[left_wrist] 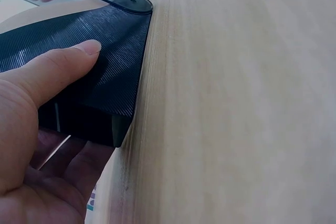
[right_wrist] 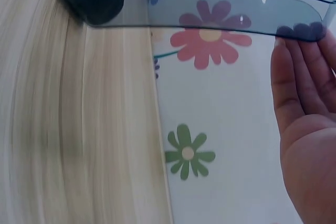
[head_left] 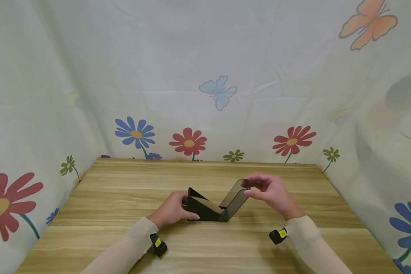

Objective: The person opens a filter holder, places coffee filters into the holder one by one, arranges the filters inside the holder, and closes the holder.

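A black box point(head_left: 203, 213) with finely ribbed sides stands on the wooden table, between the two hands. Its smoky see-through lid point(head_left: 238, 199) is hinged at the right end and swung up, slanting away to the right. A tan surface point(head_left: 207, 203) shows in the box's open top. My left hand point(head_left: 171, 209) grips the left end of the box, its thumb point(left_wrist: 63, 66) lying on the ribbed side and the other fingers round the far side. With thumb and fingers, my right hand point(head_left: 268, 190) pinches the raised free end of the lid; fingertips show through the lid point(right_wrist: 157, 9).
The wooden tabletop point(head_left: 123, 182) stretches around the box. A pale cloth backdrop point(head_left: 157, 76) with printed flowers and butterflies rises behind it and at both sides. A small black device point(head_left: 158, 245) sits at the left wrist, another device point(head_left: 277, 236) at the right.
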The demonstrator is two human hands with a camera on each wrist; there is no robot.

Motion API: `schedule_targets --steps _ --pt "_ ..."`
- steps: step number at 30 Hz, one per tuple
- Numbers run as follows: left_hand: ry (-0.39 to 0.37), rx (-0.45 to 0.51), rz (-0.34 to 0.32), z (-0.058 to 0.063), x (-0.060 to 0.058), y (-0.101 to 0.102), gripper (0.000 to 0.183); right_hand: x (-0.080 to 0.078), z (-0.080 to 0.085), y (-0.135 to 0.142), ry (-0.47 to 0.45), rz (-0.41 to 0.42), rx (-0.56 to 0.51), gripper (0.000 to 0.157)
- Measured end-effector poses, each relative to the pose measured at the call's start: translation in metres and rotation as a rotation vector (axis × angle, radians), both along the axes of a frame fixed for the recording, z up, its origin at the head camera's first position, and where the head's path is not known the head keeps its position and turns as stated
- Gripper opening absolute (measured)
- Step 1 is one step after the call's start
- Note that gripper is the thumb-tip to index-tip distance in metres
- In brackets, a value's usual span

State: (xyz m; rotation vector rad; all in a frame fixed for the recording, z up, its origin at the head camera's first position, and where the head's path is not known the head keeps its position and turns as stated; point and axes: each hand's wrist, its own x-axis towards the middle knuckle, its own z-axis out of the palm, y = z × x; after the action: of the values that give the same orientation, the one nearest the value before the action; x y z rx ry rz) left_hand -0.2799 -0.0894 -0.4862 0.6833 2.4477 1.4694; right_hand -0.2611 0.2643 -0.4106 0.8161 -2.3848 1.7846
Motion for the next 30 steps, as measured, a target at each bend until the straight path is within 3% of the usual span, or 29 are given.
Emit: schedule_targets --steps 30 --pt "0.004 0.002 -0.011 -0.001 -0.003 -0.001 0.041 -0.011 0.008 -0.084 0.011 0.069 -0.004 0.033"
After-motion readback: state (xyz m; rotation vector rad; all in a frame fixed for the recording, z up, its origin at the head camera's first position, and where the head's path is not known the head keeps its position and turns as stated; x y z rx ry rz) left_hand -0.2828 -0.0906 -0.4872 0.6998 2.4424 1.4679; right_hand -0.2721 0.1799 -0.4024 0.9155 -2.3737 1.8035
